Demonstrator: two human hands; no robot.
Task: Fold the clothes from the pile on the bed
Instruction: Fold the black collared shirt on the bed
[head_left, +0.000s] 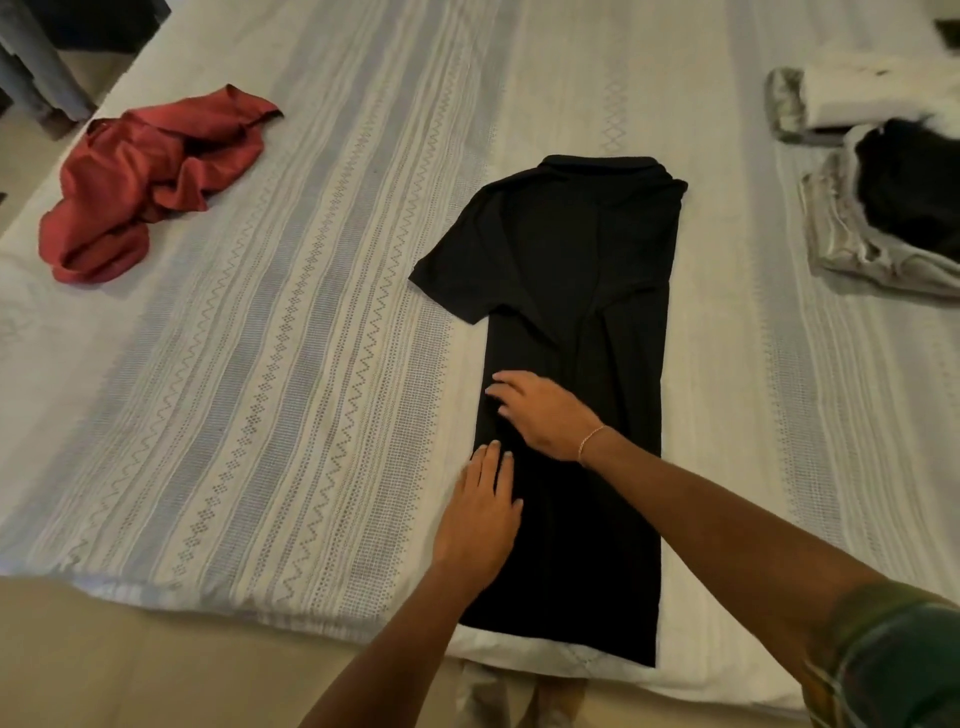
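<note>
A black collared shirt (582, 291) lies flat on the bed (291, 322), collar away from me. Its right side is folded in along a straight edge, and its left sleeve sticks out. My left hand (480, 519) rests flat on the shirt's lower left edge with straight fingers. Just above it, my right hand (543, 413), with a thin bracelet on the wrist, reaches across and lies on the cloth with fingers spread. A crumpled red garment (150, 176) lies at the far left of the bed.
At the right edge of the bed sits a stack of folded clothes (883, 187) in grey, white and black. The bed's near edge runs along the bottom, with floor below. A dark piece of furniture (62, 52) stands at the top left.
</note>
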